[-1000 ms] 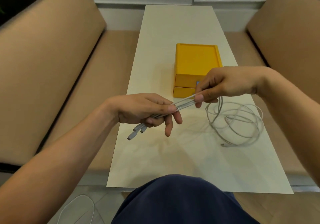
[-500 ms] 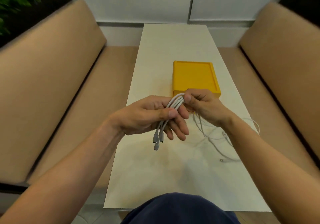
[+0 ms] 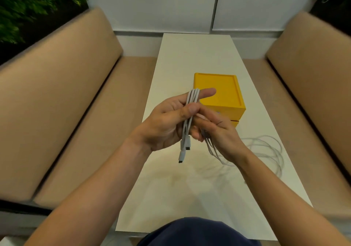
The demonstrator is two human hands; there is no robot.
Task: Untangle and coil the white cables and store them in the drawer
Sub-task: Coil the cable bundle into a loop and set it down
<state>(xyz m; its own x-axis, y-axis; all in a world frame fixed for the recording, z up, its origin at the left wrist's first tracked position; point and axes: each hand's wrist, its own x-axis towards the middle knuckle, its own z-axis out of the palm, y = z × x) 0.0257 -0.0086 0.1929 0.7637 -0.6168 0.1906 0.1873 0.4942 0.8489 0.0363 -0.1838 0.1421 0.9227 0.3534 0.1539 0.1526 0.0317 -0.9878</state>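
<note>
Two tan upholstered benches (image 3: 57,97) flank a long white table (image 3: 190,52), with greenery behind the backrests. Midway down the table sits a yellow drawer box (image 3: 222,93), its drawers apparently shut, so storing has yet to come. In front of it the left hand (image 3: 167,124) acts as a spool: the white cables (image 3: 191,97) bend over its outstretched forefinger while the thumb clamps them against the other fingers. The right hand (image 3: 220,133) reaches in beneath, fingers among the trailing strands, probably feeding the next turn; whether it actually pinches them I cannot tell. Slack lies looped on the table to the right. The plugs (image 3: 183,152) dangle below the left palm.
</note>
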